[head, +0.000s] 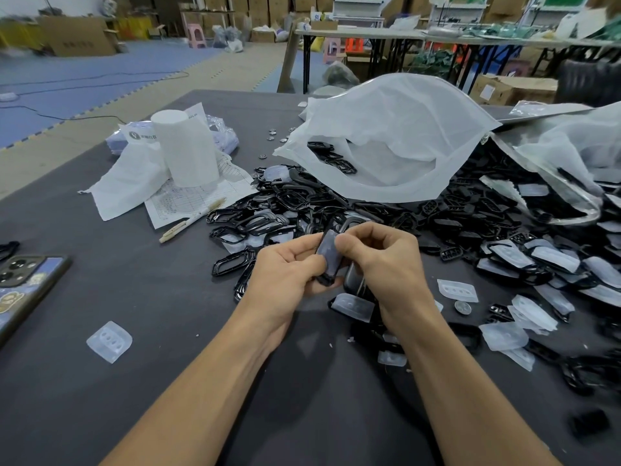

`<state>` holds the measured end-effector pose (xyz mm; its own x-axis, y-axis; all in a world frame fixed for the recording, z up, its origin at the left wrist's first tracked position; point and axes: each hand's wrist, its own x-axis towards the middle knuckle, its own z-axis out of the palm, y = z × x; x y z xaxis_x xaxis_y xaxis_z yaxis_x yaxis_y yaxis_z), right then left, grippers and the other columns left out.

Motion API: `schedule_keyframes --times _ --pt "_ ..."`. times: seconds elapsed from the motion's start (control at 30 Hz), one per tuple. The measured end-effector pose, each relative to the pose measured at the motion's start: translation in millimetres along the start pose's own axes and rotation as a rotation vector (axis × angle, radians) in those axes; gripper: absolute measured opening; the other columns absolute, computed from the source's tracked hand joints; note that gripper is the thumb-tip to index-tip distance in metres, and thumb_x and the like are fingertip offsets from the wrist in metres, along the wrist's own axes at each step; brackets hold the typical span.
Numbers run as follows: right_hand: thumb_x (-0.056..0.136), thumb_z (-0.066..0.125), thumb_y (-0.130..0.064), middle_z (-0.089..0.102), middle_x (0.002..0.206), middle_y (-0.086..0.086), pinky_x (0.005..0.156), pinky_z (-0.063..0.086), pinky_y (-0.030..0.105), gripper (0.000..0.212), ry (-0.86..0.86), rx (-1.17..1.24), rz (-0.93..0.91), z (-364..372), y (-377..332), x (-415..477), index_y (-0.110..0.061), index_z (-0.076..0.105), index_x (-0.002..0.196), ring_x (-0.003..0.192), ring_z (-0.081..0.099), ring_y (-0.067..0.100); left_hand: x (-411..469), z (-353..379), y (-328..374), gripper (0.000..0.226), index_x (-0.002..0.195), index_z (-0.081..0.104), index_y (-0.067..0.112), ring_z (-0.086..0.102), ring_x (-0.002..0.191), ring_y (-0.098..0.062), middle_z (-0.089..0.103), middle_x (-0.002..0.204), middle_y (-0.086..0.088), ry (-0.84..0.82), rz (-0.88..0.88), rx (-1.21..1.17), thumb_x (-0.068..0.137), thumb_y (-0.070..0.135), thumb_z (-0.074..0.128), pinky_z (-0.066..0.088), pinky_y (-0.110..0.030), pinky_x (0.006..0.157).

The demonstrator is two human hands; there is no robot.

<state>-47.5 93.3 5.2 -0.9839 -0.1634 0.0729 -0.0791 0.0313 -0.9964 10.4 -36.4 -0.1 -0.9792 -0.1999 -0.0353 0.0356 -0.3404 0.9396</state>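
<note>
Hands were close together just above the near middle of the dark table (134,297), with one small black shell (327,264) caught between them. It stood on end, its long axis running from near to far and leaning a little to the right. A greyish clear pad showed on the face turned up.

The left hand (285,274) was on its left side, fingers curled round the lower half and thumb laid along the left edge, so that hand seemed to carry the weight. The right hand (386,260) was on the right, at the far upper end, thumb and forefinger closed in a pinch on that tip and the other fingers loosely curled. A second black piece (353,285) lay just under the right palm; I could not tell whether that hand held it.

To my eye the next press would have to run along the long axis, from the pinched far end toward the left palm. Beyond the hands lay the heap of black frames (295,203) and the white bag (386,136).
</note>
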Motion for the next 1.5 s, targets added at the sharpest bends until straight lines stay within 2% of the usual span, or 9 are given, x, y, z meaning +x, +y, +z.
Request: schedule_keyframes --times 0.17,0.27,0.47,0.6,0.77,0.9,1.03,1.17,1.5 --pt "0.089 0.073 -0.002 0.066 0.058 -0.004 0.048 0.042 0.014 0.025 -0.058 0.11 -0.04 -6.1 -1.6 0.3 -0.016 0.077 0.068 0.048 0.054 0.001 1.6 -1.1 0.1 0.035 0.116 0.074 0.003 0.077 0.091 -0.023 0.079 0.102 -0.015 0.018 0.001 -0.027 0.095 -0.016 0.053 0.064 -0.03 0.074" --pt "0.084 0.078 -0.008 0.069 0.059 -0.005 0.053 0.046 0.016 0.022 -0.04 0.025 -0.095 -3.7 -1.9 0.1 -0.022 0.078 0.067 0.05 0.058 0.002 0.0 0.1 0.4 0.037 0.114 0.075 0.004 0.078 0.084 -0.019 0.08 0.097 -0.012 0.006 0.008 0.0 0.094 -0.017 0.052 0.063 -0.029 0.07" --pt "0.072 0.077 -0.024 0.074 0.066 0.001 0.066 0.056 0.042 0.003 0.029 -0.067 -0.104 0.6 0.6 -0.3 -0.024 0.078 0.069 0.062 0.065 0.014 -3.0 0.5 1.2 0.037 0.097 0.084 0.018 0.077 0.078 -0.018 0.08 0.09 -0.01 0.021 0.029 0.072 0.092 -0.011 0.06 0.063 -0.028 0.067" --pt "0.07 0.078 -0.026 0.071 0.063 -0.002 0.06 0.051 0.035 0.004 0.028 -0.086 -0.095 3.2 2.6 -2.0 -0.023 0.078 0.069 0.058 0.06 0.01 -1.9 -0.8 -0.4 0.023 0.093 0.084 0.018 0.075 0.072 -0.011 0.08 0.083 -0.006 0.127 0.072 0.187 0.093 0.0 0.07 0.056 -0.019 0.062" --pt "0.069 0.076 -0.029 0.069 0.059 -0.006 0.06 0.048 0.031 0.003 0.043 -0.084 -0.084 7.4 2.8 -3.8 -0.026 0.077 0.067 0.055 0.057 0.008 0.0 -1.8 -2.3 0.022 0.094 0.084 0.017 0.077 0.074 -0.02 0.081 0.085 -0.012 0.153 0.058 0.213 0.091 -0.001 0.072 0.06 -0.028 0.067" --pt "0.071 0.074 -0.029 0.065 0.056 -0.008 0.056 0.044 0.03 0.005 0.024 -0.091 -0.085 7.4 2.7 -4.6 -0.025 0.076 0.068 0.051 0.052 0.007 -0.4 -1.1 -2.2 0.025 0.09 0.085 0.017 0.075 0.068 -0.017 0.08 0.081 -0.012 0.167 0.07 0.203 0.09 -0.004 0.072 0.058 -0.024 0.061" --pt "0.077 0.077 -0.029 0.062 0.055 -0.012 0.054 0.044 0.026 0.008 0.012 -0.115 -0.121 6.6 4.4 -4.5 -0.025 0.074 0.07 0.052 0.05 0.004 -0.9 -1.5 -2.6 0.022 0.099 0.083 0.01 0.077 0.072 -0.018 0.08 0.085 -0.014 0.13 0.08 0.185 0.091 -0.005 0.07 0.059 -0.024 0.063" --pt "0.083 0.078 -0.016 0.062 0.054 -0.012 0.051 0.042 0.017 0.017 0.066 -0.152 -0.184 5.6 7.0 -2.3 -0.019 0.071 0.068 0.049 0.051 0.0 -2.6 -1.8 -0.3 0.033 0.095 0.084 0.021 0.077 0.076 -0.018 0.081 0.088 -0.012 0.028 0.113 0.229 0.091 -0.007 0.068 0.061 -0.026 0.068" --pt "0.077 0.075 -0.003 0.065 0.061 -0.005 0.057 0.046 0.029 0.02 -0.129 -0.07 -0.007 0.7 2.5 -2.4 -0.021 0.076 0.071 0.056 0.053 0.008 1.4 -8.4 -4.0 0.036 0.104 0.081 0.008 0.074 0.076 -0.02 0.08 0.089 -0.014 0.095 0.084 0.223 0.08 -0.017 0.072 0.058 -0.03 0.07"
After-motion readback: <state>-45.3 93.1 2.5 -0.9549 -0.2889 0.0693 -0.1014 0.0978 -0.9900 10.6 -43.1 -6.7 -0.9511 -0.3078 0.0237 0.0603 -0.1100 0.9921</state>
